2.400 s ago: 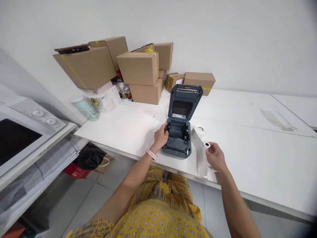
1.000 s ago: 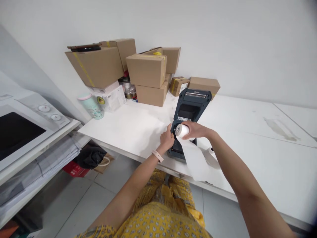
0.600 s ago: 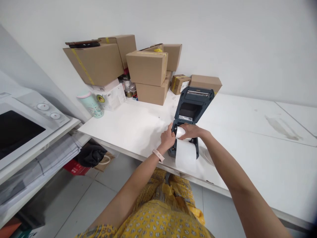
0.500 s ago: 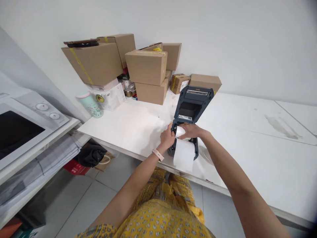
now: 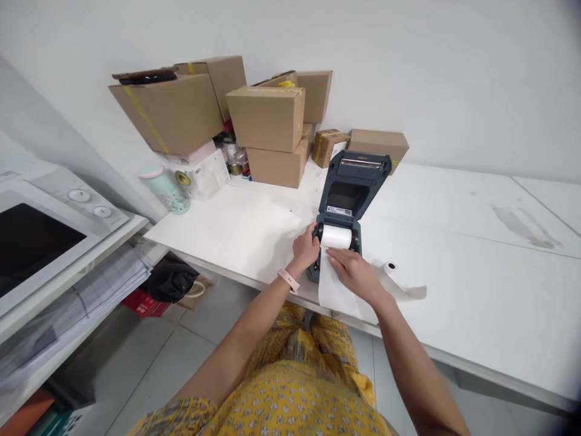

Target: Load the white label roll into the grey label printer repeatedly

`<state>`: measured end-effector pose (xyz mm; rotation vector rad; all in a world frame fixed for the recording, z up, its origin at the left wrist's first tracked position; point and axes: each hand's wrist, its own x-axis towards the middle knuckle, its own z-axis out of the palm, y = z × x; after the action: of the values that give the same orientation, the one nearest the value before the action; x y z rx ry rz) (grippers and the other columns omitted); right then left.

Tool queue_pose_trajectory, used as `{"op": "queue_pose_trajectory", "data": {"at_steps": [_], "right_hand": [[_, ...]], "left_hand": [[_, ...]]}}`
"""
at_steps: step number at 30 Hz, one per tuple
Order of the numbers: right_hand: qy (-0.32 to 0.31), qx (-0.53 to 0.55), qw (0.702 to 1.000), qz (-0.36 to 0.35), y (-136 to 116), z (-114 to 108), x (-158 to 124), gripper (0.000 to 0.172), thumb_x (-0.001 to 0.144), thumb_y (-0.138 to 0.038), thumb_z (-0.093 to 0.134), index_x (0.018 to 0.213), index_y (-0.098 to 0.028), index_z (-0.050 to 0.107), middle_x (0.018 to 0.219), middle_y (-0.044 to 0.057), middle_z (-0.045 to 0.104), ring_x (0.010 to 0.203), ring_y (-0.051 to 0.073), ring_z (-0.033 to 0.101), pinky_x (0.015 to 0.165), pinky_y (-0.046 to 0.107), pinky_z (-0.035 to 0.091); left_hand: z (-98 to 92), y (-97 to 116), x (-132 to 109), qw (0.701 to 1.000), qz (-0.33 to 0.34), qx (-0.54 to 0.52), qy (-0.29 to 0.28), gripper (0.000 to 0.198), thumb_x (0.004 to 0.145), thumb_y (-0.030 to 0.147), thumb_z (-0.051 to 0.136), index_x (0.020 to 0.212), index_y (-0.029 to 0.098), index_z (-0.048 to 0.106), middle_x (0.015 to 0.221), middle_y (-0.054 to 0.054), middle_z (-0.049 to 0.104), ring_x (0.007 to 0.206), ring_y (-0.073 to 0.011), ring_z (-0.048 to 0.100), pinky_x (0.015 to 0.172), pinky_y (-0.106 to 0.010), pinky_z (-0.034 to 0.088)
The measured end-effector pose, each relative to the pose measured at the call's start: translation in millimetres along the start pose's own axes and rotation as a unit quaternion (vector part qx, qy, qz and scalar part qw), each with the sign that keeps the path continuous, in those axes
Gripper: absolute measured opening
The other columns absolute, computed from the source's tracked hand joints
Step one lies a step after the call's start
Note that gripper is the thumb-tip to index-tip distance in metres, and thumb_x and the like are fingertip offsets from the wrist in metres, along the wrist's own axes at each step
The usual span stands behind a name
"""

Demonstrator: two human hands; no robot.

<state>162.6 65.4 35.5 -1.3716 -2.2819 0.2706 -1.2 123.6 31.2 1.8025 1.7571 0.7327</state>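
Observation:
A dark blue-grey label printer [image 5: 339,213] stands on the white table with its lid [image 5: 358,175] tilted up. Inside it lies a white paper roll [image 5: 336,236], and its loose paper strip [image 5: 334,293] hangs forward over the printer's front to the table edge. My left hand [image 5: 305,248] grips the printer's left side beside the roll. Just below the roll, my right hand [image 5: 353,271] lies on the strip with fingers stretched out, covering part of the printer's front. To the right rests a small second roll [image 5: 390,267] with a curled paper tail.
Cardboard boxes [image 5: 267,121] are stacked at the back left against the wall. A mint tumbler [image 5: 169,192] stands by a white box [image 5: 200,175]. On the left, a microwave [image 5: 49,224] sits on a shelf. The table's front edge [image 5: 254,281] runs close to my body.
My right hand has moved down off the roll onto the paper strip, leaving the roll uncovered. The small roll at the right now shows. My left hand stays at the printer's side.

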Motion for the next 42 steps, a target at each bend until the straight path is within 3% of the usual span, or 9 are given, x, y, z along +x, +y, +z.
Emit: {"op": "queue_pose_trajectory", "data": {"at_steps": [7, 14, 21, 27, 42], "right_hand": [[0.104, -0.125, 0.986, -0.031, -32.8, 37.9, -38.2, 0.047, 0.100, -0.028, 0.043, 0.145, -0.014, 0.049, 0.147, 0.017, 0.052, 0.139, 0.030, 0.049, 0.111, 0.049, 0.046], [0.135, -0.128, 0.983, -0.008, -49.7, 47.9, -47.9, 0.061, 0.100, -0.028, 0.045, 0.157, -0.017, 0.027, 0.151, 0.018, 0.048, 0.141, 0.031, 0.045, 0.112, 0.051, 0.044], [0.126, -0.117, 0.985, 0.012, -53.0, 48.8, -43.3, 0.055, 0.099, -0.033, 0.046, 0.151, -0.014, 0.040, 0.149, 0.018, 0.051, 0.140, 0.033, 0.046, 0.110, 0.050, 0.045], [0.135, -0.110, 0.984, 0.026, -57.6, 52.2, -40.7, 0.058, 0.099, -0.035, 0.044, 0.153, -0.016, 0.036, 0.150, 0.019, 0.049, 0.140, 0.034, 0.046, 0.106, 0.051, 0.045], [0.127, -0.092, 0.988, 0.016, -49.9, 40.4, -44.9, 0.045, 0.101, -0.031, 0.041, 0.145, -0.021, 0.049, 0.145, 0.012, 0.056, 0.134, 0.029, 0.052, 0.100, 0.046, 0.048]], "left_hand": [[-0.7, 1.6, -1.5, 1.000, -0.002, -0.008, 0.006, 0.050, 0.093, 0.019, 0.042, 0.142, 0.027, 0.047, 0.122, -0.004, 0.071, 0.113, -0.0242, 0.066, 0.101, -0.037, 0.047], [-0.8, 3.1, -0.8, 1.000, -0.011, -0.020, 0.007, 0.050, 0.092, 0.019, 0.043, 0.141, 0.028, 0.049, 0.125, -0.003, 0.070, 0.115, -0.0236, 0.065, 0.102, -0.038, 0.046], [1.8, -0.4, 0.8, 1.000, 0.001, -0.022, 0.014, 0.050, 0.092, 0.019, 0.044, 0.140, 0.026, 0.049, 0.126, -0.004, 0.070, 0.117, -0.0235, 0.064, 0.104, -0.038, 0.046], [2.7, 0.4, 1.6, 1.000, -0.005, -0.016, 0.010, 0.049, 0.092, 0.020, 0.044, 0.141, 0.026, 0.048, 0.125, -0.004, 0.070, 0.115, -0.0231, 0.065, 0.103, -0.037, 0.046], [0.1, 0.9, -0.6, 0.999, -0.003, -0.031, 0.014, 0.048, 0.093, 0.020, 0.045, 0.139, 0.027, 0.050, 0.126, -0.003, 0.070, 0.116, -0.0232, 0.065, 0.102, -0.037, 0.046]]}}
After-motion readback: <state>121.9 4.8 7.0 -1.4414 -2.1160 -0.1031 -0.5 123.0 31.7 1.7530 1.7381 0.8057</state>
